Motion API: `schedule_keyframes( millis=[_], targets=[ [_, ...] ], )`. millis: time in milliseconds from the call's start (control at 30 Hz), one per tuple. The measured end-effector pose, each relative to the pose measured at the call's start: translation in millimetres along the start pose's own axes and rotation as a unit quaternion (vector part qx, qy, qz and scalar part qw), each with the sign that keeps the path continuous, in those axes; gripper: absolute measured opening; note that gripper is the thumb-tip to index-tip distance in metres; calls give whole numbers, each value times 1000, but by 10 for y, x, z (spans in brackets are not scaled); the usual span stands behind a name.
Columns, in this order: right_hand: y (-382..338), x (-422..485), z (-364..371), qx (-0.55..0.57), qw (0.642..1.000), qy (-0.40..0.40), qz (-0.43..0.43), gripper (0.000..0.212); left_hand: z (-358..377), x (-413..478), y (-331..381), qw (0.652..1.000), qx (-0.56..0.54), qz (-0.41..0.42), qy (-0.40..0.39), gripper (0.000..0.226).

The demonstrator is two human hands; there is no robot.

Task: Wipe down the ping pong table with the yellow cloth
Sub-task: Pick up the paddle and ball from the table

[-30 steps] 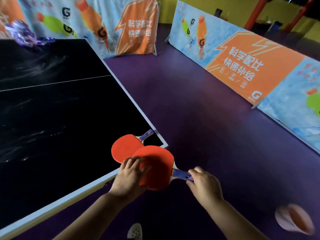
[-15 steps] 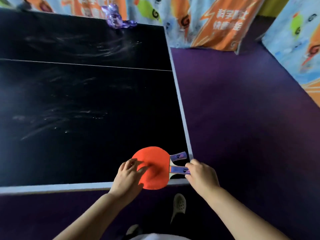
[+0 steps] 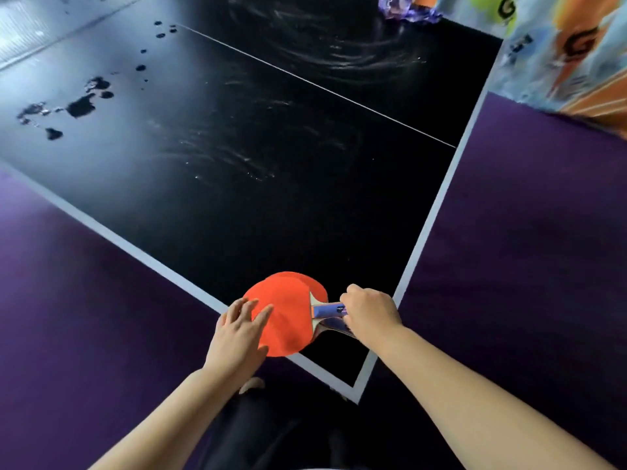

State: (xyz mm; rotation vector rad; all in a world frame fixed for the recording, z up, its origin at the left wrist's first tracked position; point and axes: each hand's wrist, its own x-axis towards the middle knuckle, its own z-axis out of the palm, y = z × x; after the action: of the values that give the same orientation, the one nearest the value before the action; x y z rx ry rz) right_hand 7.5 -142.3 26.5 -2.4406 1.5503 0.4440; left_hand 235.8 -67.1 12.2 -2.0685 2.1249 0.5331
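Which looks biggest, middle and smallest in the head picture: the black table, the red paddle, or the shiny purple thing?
1. black table: fills most of the view.
2. red paddle: close to the camera.
3. purple thing: far off and cut by the picture's edge, so its true size is unsure.

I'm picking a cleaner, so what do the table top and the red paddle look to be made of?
Table top: hard, smooth dark board, probably coated wood composite, semi-gloss. It reflects light and shows pale wipe swirls and wet-looking spots on its surface. Red paddle: matte, rubber-like face without glare; pale wood seems visible at its neck.
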Motion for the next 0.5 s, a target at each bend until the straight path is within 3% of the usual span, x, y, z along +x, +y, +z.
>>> schedule_keyframes(
  millis=[500],
  targets=[
    [418, 204, 287, 50, 998, -20, -17, 10, 185, 113, 307, 1000, -17, -6, -17, 80]
  ],
)
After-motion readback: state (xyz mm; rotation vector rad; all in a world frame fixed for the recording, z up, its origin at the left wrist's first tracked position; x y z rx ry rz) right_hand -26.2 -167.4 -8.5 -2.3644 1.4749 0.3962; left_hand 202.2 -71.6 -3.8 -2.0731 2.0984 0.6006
